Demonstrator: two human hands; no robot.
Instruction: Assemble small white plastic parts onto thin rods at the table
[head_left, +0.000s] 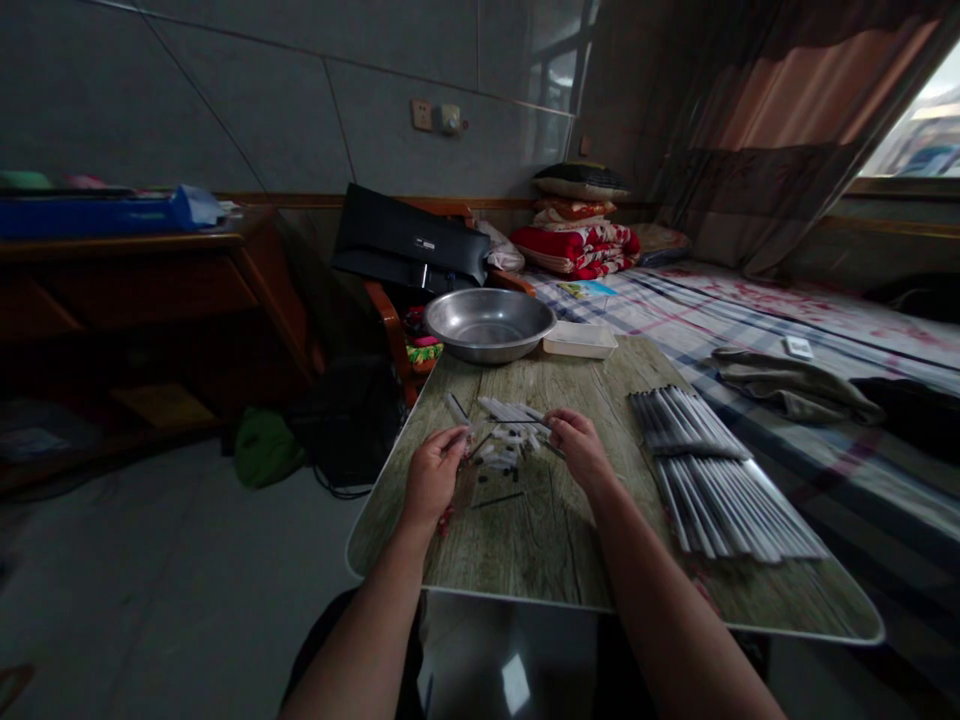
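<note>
My left hand [437,465], fingers pinched, grips a short clear tube with a dark strip [456,408], tilted up from the fingertips. My right hand [576,440] is closed on a thin dark rod like a pen refill [517,421], which points left above the table. Between and below the hands lies a loose pile of small translucent caps or tubes [504,458]. Small black plugs [510,476] are scattered at its near side. Another thin dark rod [498,500] rests closer to me on the wood-patterned table [540,550].
Two rows of slim, pen-like sticks [739,505] cover the table's right side. At the far edge stand a steel basin [491,325] and a white tray [580,340]. A bed [675,310] adjoins the right; a chair with a black bag [409,240] is behind the basin.
</note>
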